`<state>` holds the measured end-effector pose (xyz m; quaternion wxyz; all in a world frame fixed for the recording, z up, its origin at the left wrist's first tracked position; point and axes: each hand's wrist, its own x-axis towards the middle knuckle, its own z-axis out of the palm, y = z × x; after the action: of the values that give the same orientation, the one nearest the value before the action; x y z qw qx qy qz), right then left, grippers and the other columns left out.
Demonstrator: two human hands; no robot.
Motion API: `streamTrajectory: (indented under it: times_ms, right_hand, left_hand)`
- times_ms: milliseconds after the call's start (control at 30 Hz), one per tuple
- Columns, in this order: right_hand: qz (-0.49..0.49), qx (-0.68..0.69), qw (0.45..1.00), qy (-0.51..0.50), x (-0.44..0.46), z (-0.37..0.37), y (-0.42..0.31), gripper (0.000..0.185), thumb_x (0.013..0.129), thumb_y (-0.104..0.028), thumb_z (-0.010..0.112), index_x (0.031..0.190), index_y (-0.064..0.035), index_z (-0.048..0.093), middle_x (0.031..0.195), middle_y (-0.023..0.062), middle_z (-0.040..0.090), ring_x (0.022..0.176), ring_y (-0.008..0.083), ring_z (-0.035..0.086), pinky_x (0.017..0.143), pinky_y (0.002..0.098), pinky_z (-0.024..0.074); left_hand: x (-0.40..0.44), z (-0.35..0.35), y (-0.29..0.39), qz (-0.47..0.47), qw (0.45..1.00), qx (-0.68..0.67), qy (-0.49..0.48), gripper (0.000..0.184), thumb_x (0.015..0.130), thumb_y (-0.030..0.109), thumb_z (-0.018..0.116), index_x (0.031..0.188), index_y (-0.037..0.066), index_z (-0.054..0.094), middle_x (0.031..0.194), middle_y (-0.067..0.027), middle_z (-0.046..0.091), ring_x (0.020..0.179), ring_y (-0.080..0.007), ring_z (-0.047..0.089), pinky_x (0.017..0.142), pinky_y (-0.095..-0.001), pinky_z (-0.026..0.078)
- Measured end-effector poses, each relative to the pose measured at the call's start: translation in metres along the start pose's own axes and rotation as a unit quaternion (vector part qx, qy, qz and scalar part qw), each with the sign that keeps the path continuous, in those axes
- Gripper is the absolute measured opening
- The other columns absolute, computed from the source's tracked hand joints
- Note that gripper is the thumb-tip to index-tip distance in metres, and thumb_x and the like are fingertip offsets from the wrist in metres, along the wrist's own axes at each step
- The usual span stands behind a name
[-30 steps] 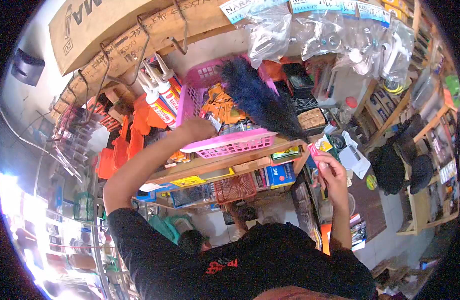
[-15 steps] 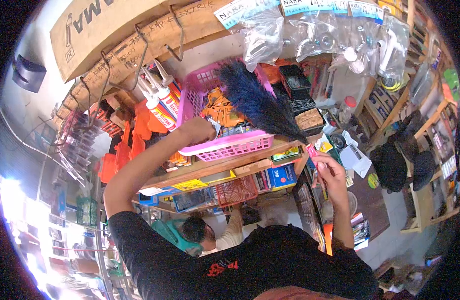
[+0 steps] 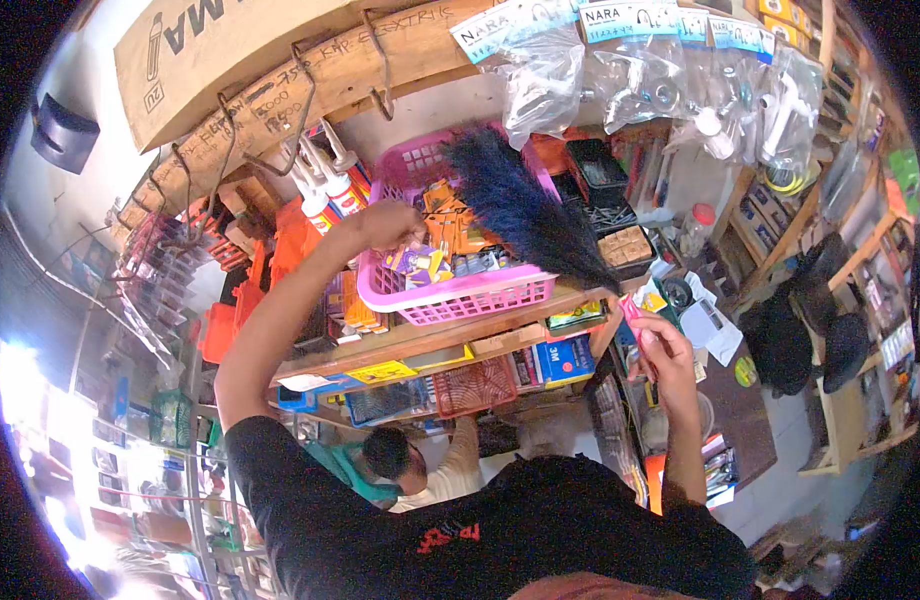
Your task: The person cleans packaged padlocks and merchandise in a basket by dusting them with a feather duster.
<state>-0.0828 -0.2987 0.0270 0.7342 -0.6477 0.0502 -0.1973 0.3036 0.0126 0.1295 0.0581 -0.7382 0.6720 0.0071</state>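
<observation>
- Left arm bent; left hand (image 3: 392, 226) curls at a purple packet (image 3: 412, 264) by the basket's (image 3: 460, 304) left edge; can't tell its grip.
- Right hand (image 3: 664, 350), closed, holds the duster (image 3: 528, 215) across the basket's right edge.
- Left hand is higher than before.

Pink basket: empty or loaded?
Loaded: orange packets and a purple-and-yellow pack show inside the pink basket. How full, cannot tell: the duster hides part of it.

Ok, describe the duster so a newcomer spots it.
On the shelf sits a pink basket. The duster slants across its right side, down to the right hand. Dark blue and bushy, it stands out from the orange packs beside it.
</observation>
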Motion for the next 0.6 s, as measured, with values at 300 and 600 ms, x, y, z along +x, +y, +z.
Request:
streamTrajectory:
  times_ms: [300, 600]
  right_hand:
    - [0.013, -0.005, 1.000, 0.021, -0.001, -0.004, 0.004, 0.021, 0.096, -0.018, 0.054, 0.108, -0.0036, 0.064, 0.119, 0.0050, 0.060, 0.052, 0.0029, 0.042, 0.047, 0.0225, 0.0453]
    - [0.016, 0.000, 0.999, 0.040, 0.000, -0.001, 0.005, 0.021, 0.097, -0.015, 0.052, 0.109, -0.0013, 0.062, 0.080, 0.0010, 0.057, 0.046, 0.0041, 0.039, 0.048, 0.0260, 0.0479]
  left_hand:
    - [0.029, 0.031, -0.002, -0.038, 0.956, -0.290, 0.006, 0.047, 0.098, 0.038, 0.051, 0.079, -0.004, 0.055, 0.059, -0.0109, 0.050, 0.059, -0.0140, 0.045, 0.057, -0.0371, 0.042]
    - [0.038, 0.056, -0.024, 0.004, 0.941, -0.234, -0.243, 0.017, 0.086, 0.017, 0.064, 0.086, 0.001, 0.062, 0.070, -0.0126, 0.060, 0.065, -0.0229, 0.053, 0.063, -0.0415, 0.044]
